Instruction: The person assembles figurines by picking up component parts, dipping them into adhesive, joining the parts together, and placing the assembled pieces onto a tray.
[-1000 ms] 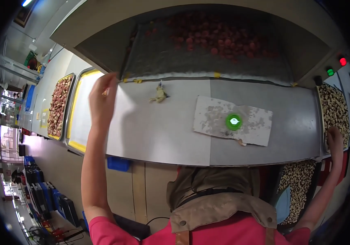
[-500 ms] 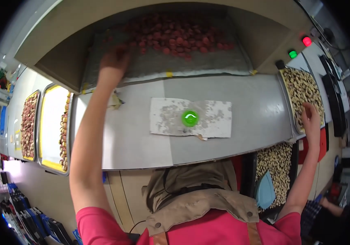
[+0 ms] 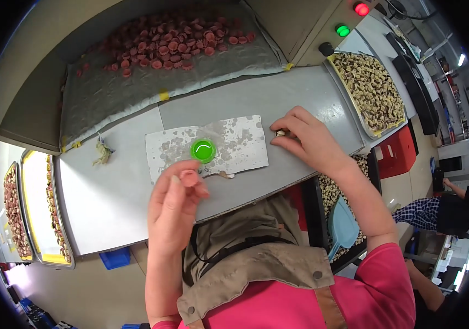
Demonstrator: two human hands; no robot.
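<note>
My left hand [image 3: 171, 211] pinches a small pink cup [image 3: 188, 177] between thumb and fingers, just over the near edge of a stained white board [image 3: 245, 140]. On that board sits a round bright-green disc [image 3: 202, 149], close beyond my left fingertips. Off the board's right end, my right hand [image 3: 316, 140] is closed on a small cream-and-dark piece [image 3: 280, 132], mostly covered by the fingertips. It resembles the pieces filling the yellow-edged tray [image 3: 349, 96] at the far right. More pink cups [image 3: 169, 46] lie heaped on the grey sheet [image 3: 92, 104] under the machine hood.
A crumpled scrap [image 3: 103, 151] lies left of the board. Two trays stand at the left, the nearer one [image 3: 37, 197] partly filled. By my right forearm are a black bin [image 3: 314, 219] of pale pieces with a blue scoop [image 3: 344, 225] and a red container [image 3: 396, 156].
My left hand came back from the heap under the hood with a pink cup. My right hand left the right tray holding a small piece. The view has turned and shifted.
</note>
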